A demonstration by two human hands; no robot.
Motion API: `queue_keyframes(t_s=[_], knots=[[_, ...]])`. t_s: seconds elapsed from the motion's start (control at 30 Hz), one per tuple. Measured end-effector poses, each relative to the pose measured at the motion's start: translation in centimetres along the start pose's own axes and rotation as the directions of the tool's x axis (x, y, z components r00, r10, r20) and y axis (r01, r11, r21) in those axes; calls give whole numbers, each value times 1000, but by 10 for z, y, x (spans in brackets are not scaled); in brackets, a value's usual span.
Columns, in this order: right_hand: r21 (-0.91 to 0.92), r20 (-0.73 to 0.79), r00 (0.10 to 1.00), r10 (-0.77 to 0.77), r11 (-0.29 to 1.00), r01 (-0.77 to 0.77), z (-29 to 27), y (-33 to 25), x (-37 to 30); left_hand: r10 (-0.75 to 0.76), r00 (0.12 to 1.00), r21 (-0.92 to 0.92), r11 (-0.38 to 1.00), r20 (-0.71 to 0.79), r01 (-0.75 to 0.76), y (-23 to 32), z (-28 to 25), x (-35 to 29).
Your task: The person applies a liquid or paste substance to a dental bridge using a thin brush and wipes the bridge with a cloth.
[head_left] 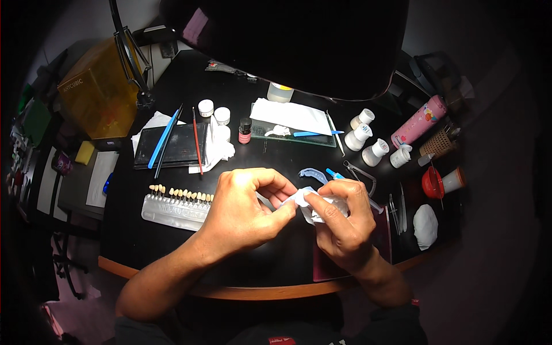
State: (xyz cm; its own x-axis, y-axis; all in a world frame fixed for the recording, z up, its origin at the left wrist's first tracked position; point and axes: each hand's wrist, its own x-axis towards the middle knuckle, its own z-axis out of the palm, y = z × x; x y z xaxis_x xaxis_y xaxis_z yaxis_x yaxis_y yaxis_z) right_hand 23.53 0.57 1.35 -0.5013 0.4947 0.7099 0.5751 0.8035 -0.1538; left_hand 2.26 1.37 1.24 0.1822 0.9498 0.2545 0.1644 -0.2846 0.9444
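Both of my hands meet over the front middle of the table. My right hand is closed round a crumpled white tissue, with thumb and index finger pressing it. My left hand pinches thumb and index fingertips together at the tissue's left edge. Whatever small thing lies between those fingertips is hidden. Beneath my left hand lies a tooth shade guide, a clear-grey holder with a row of tooth-coloured tabs; its right end is covered. A dark red mat sits under my right hand.
Behind lie a black palette box with brushes, a glass slab and a small dark bottle. White-capped jars, a metal caliper, tweezers and a pink bottle are right. A dark lamp or magnifier hangs overhead.
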Motion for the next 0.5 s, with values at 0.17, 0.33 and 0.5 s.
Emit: queue_keyframes(t_s=[0.17,0.33,0.5], knots=[[-5,-37,998,50,999,-51,-2,2,-2,-69,996,23,997,49,68,4,-4,0],[34,4,998,59,998,-59,-2,1,0,-41,999,29,999,30,40,0,-3,0],[144,-100,982,162,979,-147,-7,-3,-1,-172,983,-161,970,61,179,0,-5,2]])
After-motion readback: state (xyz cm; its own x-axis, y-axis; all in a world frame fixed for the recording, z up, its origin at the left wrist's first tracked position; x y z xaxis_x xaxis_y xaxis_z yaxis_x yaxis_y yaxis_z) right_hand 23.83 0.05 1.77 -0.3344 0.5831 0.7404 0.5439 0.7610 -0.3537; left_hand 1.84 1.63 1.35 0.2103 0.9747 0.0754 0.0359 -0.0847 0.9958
